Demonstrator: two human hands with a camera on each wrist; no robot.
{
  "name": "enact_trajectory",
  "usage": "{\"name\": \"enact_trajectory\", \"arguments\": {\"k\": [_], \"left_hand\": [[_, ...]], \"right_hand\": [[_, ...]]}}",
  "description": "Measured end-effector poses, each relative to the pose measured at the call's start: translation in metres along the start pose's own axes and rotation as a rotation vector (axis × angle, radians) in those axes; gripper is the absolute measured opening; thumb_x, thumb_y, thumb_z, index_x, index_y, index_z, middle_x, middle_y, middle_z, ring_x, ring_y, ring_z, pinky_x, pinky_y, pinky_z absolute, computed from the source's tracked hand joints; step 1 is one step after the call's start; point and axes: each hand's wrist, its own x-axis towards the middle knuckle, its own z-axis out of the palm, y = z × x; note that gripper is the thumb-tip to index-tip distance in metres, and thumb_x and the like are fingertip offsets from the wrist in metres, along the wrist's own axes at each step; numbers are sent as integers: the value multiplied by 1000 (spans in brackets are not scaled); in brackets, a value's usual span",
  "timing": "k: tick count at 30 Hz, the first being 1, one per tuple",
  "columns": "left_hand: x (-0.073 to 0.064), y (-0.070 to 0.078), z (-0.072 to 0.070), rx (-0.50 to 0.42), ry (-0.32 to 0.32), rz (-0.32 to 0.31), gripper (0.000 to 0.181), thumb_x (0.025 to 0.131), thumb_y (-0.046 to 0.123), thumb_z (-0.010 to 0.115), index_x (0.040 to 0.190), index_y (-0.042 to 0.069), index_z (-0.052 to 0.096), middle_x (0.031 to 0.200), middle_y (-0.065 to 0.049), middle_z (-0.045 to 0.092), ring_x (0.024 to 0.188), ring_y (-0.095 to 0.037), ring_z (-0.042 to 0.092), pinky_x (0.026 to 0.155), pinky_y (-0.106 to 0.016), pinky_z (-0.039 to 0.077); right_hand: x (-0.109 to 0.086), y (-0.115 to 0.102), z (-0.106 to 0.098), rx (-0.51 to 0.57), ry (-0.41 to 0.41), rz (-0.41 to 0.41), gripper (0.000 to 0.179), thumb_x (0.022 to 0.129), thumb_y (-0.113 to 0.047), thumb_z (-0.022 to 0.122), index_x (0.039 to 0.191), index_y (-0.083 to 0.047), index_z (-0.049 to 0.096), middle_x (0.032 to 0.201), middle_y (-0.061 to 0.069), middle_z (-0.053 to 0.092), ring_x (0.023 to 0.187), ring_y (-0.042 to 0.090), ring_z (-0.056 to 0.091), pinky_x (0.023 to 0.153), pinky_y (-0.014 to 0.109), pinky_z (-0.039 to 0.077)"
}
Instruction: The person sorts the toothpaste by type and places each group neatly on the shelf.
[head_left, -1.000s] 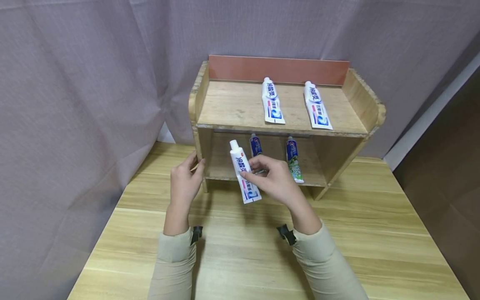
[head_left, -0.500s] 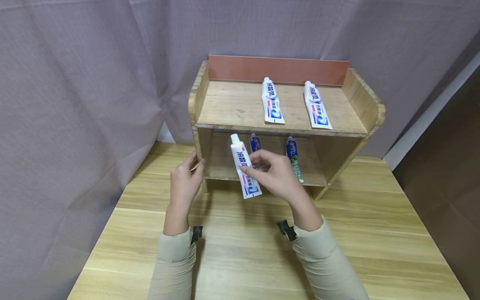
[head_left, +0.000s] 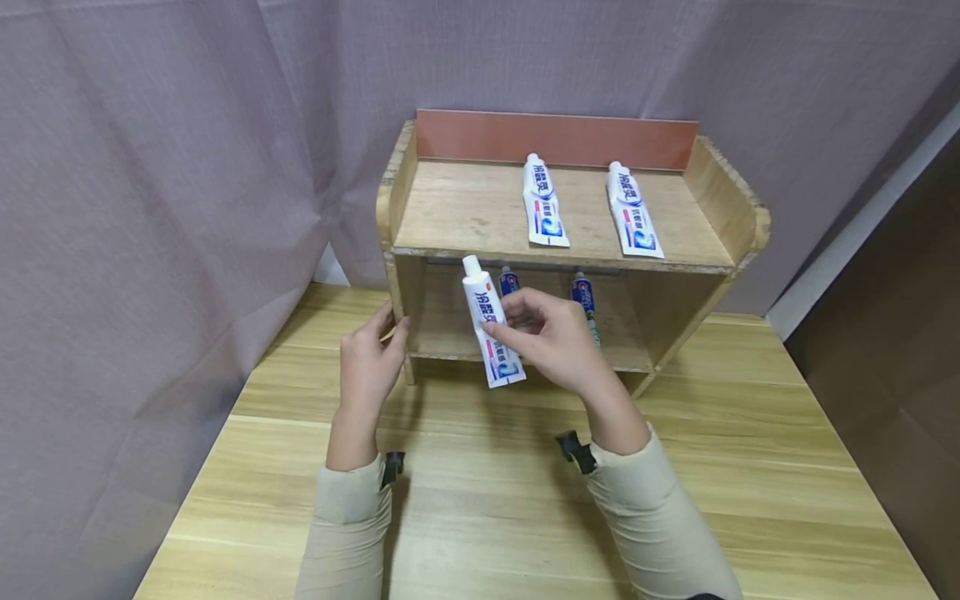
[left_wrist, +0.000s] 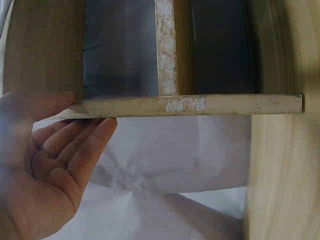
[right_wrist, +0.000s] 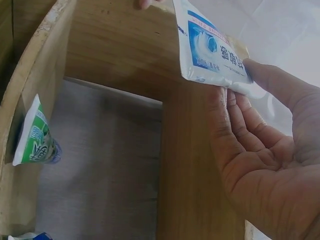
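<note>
My right hand (head_left: 558, 337) pinches a white toothpaste tube (head_left: 481, 307) between thumb and fingers, cap end up and away from me. The tube is in front of the lower opening of a small wooden shelf (head_left: 465, 208). In the right wrist view the tube's flat end (right_wrist: 202, 47) shows past the fingertips. My left hand (head_left: 369, 354) grips the shelf's left side panel (left_wrist: 135, 106), thumb on one face and fingers on the other. Two white toothpaste tubes (head_left: 546, 204) (head_left: 633, 212) lie on the upper board, caps toward the back.
Two blue-and-green toothpaste tubes (head_left: 582, 293) (head_left: 509, 281) lie on the lower board; my right hand partly hides them. A reddish back strip (head_left: 555, 137) edges the top. The shelf stands on a wood-grain table (head_left: 480, 500), with grey curtain (head_left: 187, 167) behind and to the left.
My right hand has raised the white toothpaste tube and carried it slightly forward toward the shelf, covering more of the right blue-and-green tube. The left hand keeps its hold on the side panel.
</note>
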Motion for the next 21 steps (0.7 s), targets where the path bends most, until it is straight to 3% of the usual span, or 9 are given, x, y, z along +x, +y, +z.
{"name": "enact_trajectory", "arguments": {"k": [21], "left_hand": [[1,-1,1,-1,-1,5,33,98,14,65,129,3,67,117,-18,71,108,-29,70,83,-26,63]], "right_hand": [[18,-25,-10,-21,41,-46,25,88,-31,80,101,-11,72,93,-1,74,78,12,69,67,31,64]]}}
